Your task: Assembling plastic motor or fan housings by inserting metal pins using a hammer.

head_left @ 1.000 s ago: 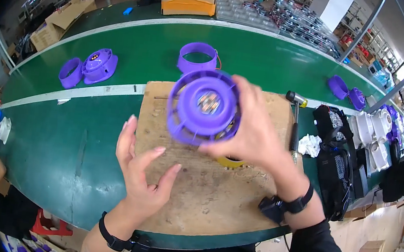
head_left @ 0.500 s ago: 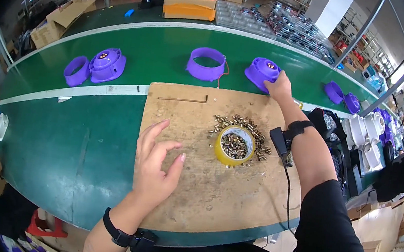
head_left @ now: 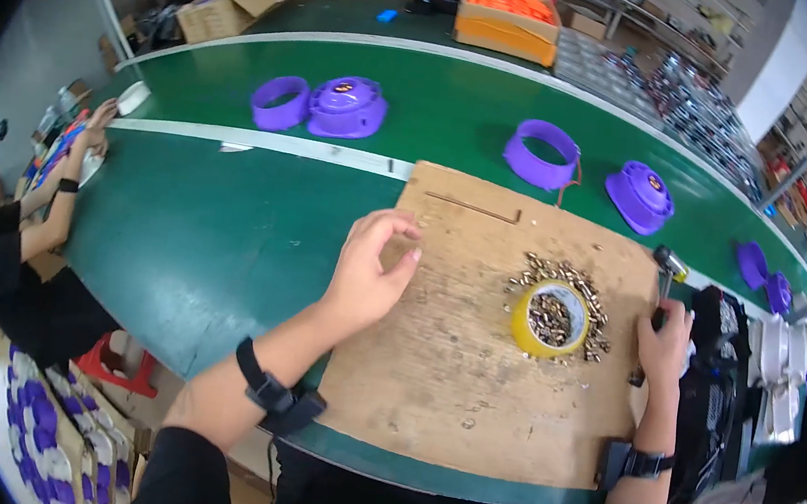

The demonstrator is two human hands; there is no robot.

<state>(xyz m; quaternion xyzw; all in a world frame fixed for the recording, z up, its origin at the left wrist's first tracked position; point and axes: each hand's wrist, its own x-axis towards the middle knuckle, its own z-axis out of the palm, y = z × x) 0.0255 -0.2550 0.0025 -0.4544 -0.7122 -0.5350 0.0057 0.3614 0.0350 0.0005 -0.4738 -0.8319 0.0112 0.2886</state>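
Observation:
My right hand is closed around the dark handle of a small hammer at the right edge of the brown board. The hammer's head has a yellowish end and points away from me. Above the left part of the board hovers my left hand, fingers bent and thumb apart, with nothing in it. A yellow tape roll stands on the board with small brass-coloured metal fittings inside. More of these lie heaped around its far and right sides. An L-shaped hex key lies near the far edge.
Purple domed housings and purple rings stand on the green belt beyond the board. Black bags and white parts crowd the right side. A co-worker sits at the left. An orange-filled carton stands behind.
My right hand has left the purple housing, come back toward me, and now grips the hammer. My left hand stays empty over the board. The view has swung left.

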